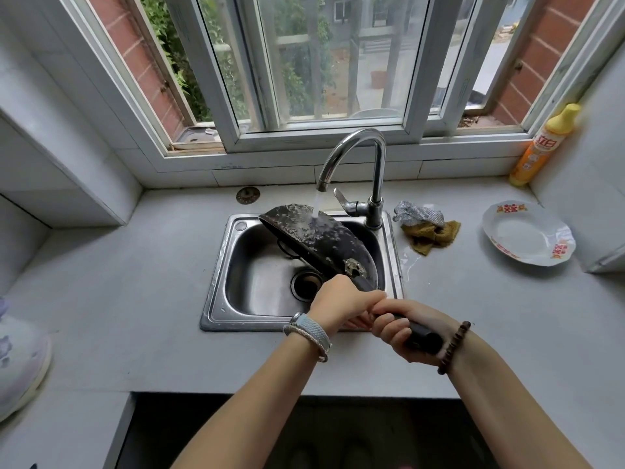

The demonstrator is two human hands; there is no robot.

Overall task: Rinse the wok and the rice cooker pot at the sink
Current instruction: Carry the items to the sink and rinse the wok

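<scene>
While water hits the wok [318, 238], both hands, left [341, 304] and right [406, 333], clench its handle.

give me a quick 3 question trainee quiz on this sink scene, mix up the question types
1. True or false: the faucet is running onto the wok.
2. Which hand grips the handle nearer the wok body? A) left hand B) right hand
3. Fill in: the plate sits on the counter to the ____ of the sink.

Key
1. True: water falls on the wok's upturned outer side, which is tilted over the sink.
2. A: the left hand is closer to the wok, the right holds the handle's end.
3. Right, beyond the cloths.
</scene>
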